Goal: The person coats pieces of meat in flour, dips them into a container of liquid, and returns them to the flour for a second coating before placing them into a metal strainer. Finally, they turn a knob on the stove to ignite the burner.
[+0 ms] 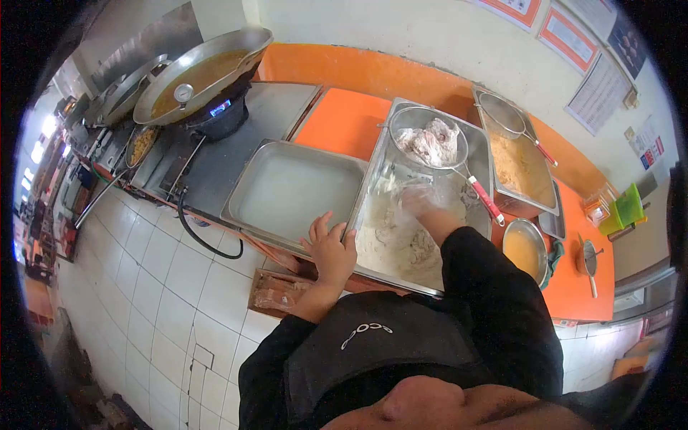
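Note:
My right hand (421, 198), blurred by motion, works in a deep metal tray of white flour (380, 254); its fingers are smeared, so I cannot tell what they hold. Flour-coated pieces (421, 247) lie in the flour just in front of that hand. My left hand (332, 247) is open, fingers spread, at the near right corner of a metal tray (287, 242) of cloudy liquid. Across the far end of the flour tray rests a wire strainer (464, 161) with a red handle, holding floured pieces (430, 142).
At the left, a large wok (254, 41) of oil with a thermometer (184, 93) sits on a burner. To the right are a tray of orange-brown crumbs (512, 166) under another strainer (502, 113), a bowl of yellowish liquid (522, 249) and a small long-handled strainer (590, 259).

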The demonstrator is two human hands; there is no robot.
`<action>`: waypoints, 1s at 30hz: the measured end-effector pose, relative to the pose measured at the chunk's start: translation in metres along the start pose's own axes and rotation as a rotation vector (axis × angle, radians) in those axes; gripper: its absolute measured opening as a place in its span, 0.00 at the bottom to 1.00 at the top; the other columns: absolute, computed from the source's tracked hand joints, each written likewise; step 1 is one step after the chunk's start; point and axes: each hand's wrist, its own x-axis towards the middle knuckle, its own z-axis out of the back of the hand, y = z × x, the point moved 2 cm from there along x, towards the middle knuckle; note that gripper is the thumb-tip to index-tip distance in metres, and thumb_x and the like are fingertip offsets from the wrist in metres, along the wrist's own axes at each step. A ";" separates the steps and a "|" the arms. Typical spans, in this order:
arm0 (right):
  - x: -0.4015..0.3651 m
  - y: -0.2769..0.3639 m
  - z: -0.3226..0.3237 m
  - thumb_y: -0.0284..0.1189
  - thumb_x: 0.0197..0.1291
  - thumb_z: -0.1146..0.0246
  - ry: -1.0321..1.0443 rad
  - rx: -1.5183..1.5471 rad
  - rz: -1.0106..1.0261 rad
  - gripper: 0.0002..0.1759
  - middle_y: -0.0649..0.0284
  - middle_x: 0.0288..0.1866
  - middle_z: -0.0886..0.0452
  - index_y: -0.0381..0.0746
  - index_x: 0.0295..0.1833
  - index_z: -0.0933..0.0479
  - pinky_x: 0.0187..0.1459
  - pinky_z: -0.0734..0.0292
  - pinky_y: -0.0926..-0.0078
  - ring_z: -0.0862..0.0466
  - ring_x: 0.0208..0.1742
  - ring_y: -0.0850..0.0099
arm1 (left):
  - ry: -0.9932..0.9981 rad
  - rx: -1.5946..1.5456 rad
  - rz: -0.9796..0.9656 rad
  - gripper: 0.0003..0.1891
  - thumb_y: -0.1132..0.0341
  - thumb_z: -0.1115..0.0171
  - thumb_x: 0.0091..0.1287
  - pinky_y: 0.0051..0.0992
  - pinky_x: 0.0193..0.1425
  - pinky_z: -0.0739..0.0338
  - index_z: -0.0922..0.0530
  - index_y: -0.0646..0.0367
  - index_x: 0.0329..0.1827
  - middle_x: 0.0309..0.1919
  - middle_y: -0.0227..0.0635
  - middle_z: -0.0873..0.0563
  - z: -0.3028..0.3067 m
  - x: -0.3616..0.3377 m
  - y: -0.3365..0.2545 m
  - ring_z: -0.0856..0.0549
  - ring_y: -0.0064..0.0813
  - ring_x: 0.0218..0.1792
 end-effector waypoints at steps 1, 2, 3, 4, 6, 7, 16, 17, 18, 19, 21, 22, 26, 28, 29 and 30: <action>0.007 -0.009 -0.014 0.40 0.53 0.49 -0.079 0.061 -0.058 0.16 0.60 0.37 0.18 0.45 0.34 0.19 0.44 0.26 0.66 0.19 0.42 0.61 | -0.002 0.001 -0.012 0.13 0.59 0.40 0.56 0.59 0.61 0.52 0.20 0.57 0.40 0.58 0.33 0.32 -0.001 -0.001 0.001 0.39 0.39 0.62; 0.012 -0.012 -0.018 0.40 0.53 0.50 -0.161 0.126 -0.111 0.15 0.59 0.38 0.18 0.46 0.35 0.19 0.44 0.26 0.67 0.19 0.42 0.61 | -0.002 0.001 -0.010 0.13 0.59 0.40 0.56 0.59 0.61 0.52 0.20 0.57 0.40 0.58 0.33 0.32 -0.001 -0.001 0.002 0.39 0.39 0.62; 0.016 -0.015 -0.024 0.39 0.51 0.48 -0.121 -0.038 -0.093 0.15 0.58 0.36 0.18 0.44 0.33 0.19 0.43 0.26 0.67 0.20 0.42 0.62 | -0.003 -0.015 -0.015 0.13 0.59 0.40 0.57 0.63 0.60 0.54 0.20 0.57 0.39 0.58 0.34 0.32 -0.002 -0.001 0.002 0.39 0.41 0.63; 0.021 -0.017 -0.029 0.39 0.50 0.47 -0.083 -0.202 -0.074 0.14 0.56 0.35 0.19 0.43 0.31 0.19 0.43 0.26 0.67 0.21 0.42 0.63 | -0.005 -0.031 -0.020 0.13 0.59 0.41 0.57 0.67 0.60 0.56 0.20 0.57 0.38 0.58 0.35 0.32 -0.002 0.000 0.003 0.39 0.43 0.63; 0.009 0.019 0.003 0.39 0.50 0.47 -0.057 -0.587 0.007 0.14 0.55 0.35 0.19 0.43 0.31 0.19 0.43 0.27 0.68 0.21 0.43 0.64 | -0.017 -0.028 -0.027 0.13 0.59 0.41 0.57 0.67 0.59 0.55 0.20 0.57 0.38 0.58 0.35 0.32 -0.002 0.000 0.003 0.39 0.42 0.63; -0.001 0.031 0.024 0.39 0.50 0.47 -0.040 -0.774 0.045 0.15 0.55 0.35 0.19 0.43 0.30 0.19 0.43 0.27 0.68 0.21 0.43 0.65 | -0.020 -0.022 -0.037 0.13 0.59 0.41 0.57 0.67 0.59 0.55 0.20 0.57 0.38 0.58 0.35 0.32 -0.003 -0.001 0.003 0.39 0.42 0.63; 0.014 0.053 -0.029 0.40 0.54 0.49 -0.192 -0.271 0.202 0.17 0.54 0.31 0.20 0.38 0.32 0.22 0.31 0.25 0.60 0.21 0.30 0.61 | 0.006 -0.033 -0.021 0.13 0.59 0.42 0.58 0.66 0.60 0.55 0.20 0.58 0.38 0.58 0.35 0.32 0.000 0.000 0.000 0.39 0.43 0.63; 0.006 0.059 -0.010 0.40 0.54 0.49 -0.192 -0.271 0.201 0.17 0.54 0.31 0.20 0.38 0.32 0.22 0.31 0.25 0.60 0.21 0.30 0.61 | 0.007 -0.033 -0.022 0.13 0.59 0.42 0.58 0.66 0.60 0.55 0.20 0.58 0.38 0.58 0.35 0.32 0.000 0.000 0.000 0.39 0.43 0.63; -0.008 0.067 0.032 0.40 0.55 0.49 -0.074 -0.099 0.126 0.17 0.55 0.34 0.20 0.39 0.35 0.22 0.31 0.25 0.61 0.20 0.31 0.60 | 0.005 -0.037 -0.029 0.13 0.58 0.42 0.58 0.66 0.59 0.54 0.20 0.58 0.38 0.58 0.35 0.32 0.000 0.000 0.000 0.39 0.43 0.63; -0.015 0.071 0.054 0.40 0.55 0.49 0.044 0.074 0.052 0.17 0.56 0.37 0.20 0.39 0.37 0.22 0.31 0.25 0.63 0.20 0.33 0.60 | 0.003 -0.039 -0.036 0.13 0.58 0.42 0.58 0.66 0.59 0.54 0.20 0.58 0.38 0.58 0.35 0.32 0.000 0.000 0.001 0.39 0.43 0.63; -0.003 0.052 0.054 0.39 0.55 0.49 0.018 -0.022 0.055 0.17 0.57 0.38 0.20 0.40 0.40 0.22 0.31 0.25 0.63 0.20 0.32 0.60 | 0.009 -0.035 -0.036 0.13 0.58 0.42 0.58 0.66 0.59 0.54 0.20 0.58 0.38 0.58 0.35 0.32 0.001 0.000 0.002 0.39 0.43 0.63; 0.001 0.041 0.051 0.39 0.56 0.50 -0.002 -0.119 0.059 0.18 0.58 0.38 0.20 0.40 0.42 0.22 0.30 0.25 0.63 0.19 0.32 0.60 | 0.017 -0.034 -0.033 0.13 0.59 0.42 0.58 0.67 0.59 0.54 0.20 0.58 0.38 0.58 0.35 0.32 0.000 0.000 0.002 0.39 0.43 0.63; -0.013 0.018 0.068 0.36 0.56 0.47 -0.321 -0.443 0.198 0.14 0.63 0.26 0.22 0.36 0.35 0.24 0.30 0.25 0.65 0.21 0.28 0.70 | -0.007 -0.056 -0.043 0.13 0.58 0.42 0.58 0.67 0.59 0.55 0.20 0.59 0.38 0.58 0.35 0.32 -0.003 0.000 0.005 0.39 0.43 0.63; -0.023 0.001 0.067 0.35 0.56 0.46 -0.237 -0.346 0.308 0.14 0.62 0.28 0.22 0.35 0.38 0.25 0.34 0.26 0.67 0.22 0.32 0.72 | 0.007 -0.048 -0.042 0.13 0.59 0.42 0.58 0.66 0.59 0.55 0.20 0.59 0.38 0.58 0.35 0.32 -0.002 0.001 0.004 0.39 0.43 0.63; -0.025 -0.011 0.051 0.34 0.56 0.46 -0.147 -0.200 0.333 0.14 0.60 0.32 0.22 0.35 0.42 0.25 0.38 0.27 0.68 0.22 0.36 0.71 | 0.003 -0.050 -0.045 0.13 0.59 0.42 0.58 0.66 0.59 0.55 0.20 0.59 0.38 0.58 0.35 0.32 -0.002 0.001 0.004 0.39 0.43 0.63; -0.028 -0.023 0.035 0.33 0.56 0.46 -0.056 -0.054 0.355 0.15 0.59 0.36 0.21 0.36 0.45 0.25 0.42 0.28 0.69 0.22 0.39 0.70 | 0.007 -0.053 -0.041 0.14 0.59 0.42 0.58 0.66 0.59 0.54 0.20 0.59 0.38 0.58 0.35 0.33 -0.002 0.000 0.004 0.39 0.43 0.63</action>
